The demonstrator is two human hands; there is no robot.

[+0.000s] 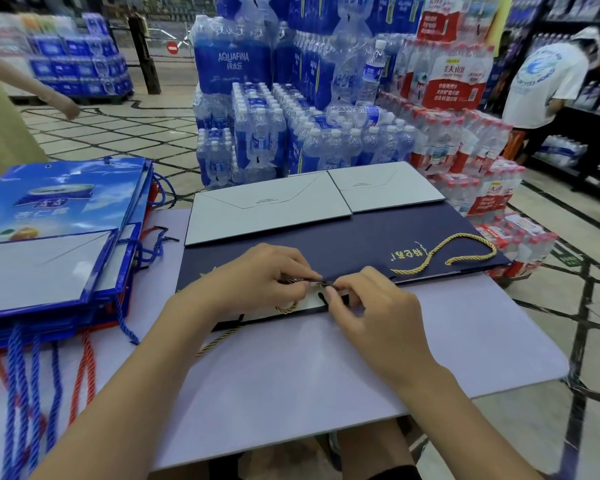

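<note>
A flat dark navy paper bag [343,237] with gold lettering lies on a pale lilac board [291,368] in front of me. Its grey folded base [267,211] faces up at the far side. One gold rope handle [454,252] loops across the bag's right part. My left hand [253,280] pinches the dark tip of a second gold cord [219,339] at the bag's near rim. My right hand [371,306] pinches that same rim beside a small hole, fingertips almost touching the left hand's. The cord trails down under my left wrist.
A stack of flat blue bags [59,233] with blue and orange rope handles lies at the left. Shrink-wrapped water bottle packs [291,133] stand behind the board. One person [548,84] stands at shelves far right; another person's arm [39,91] shows far left.
</note>
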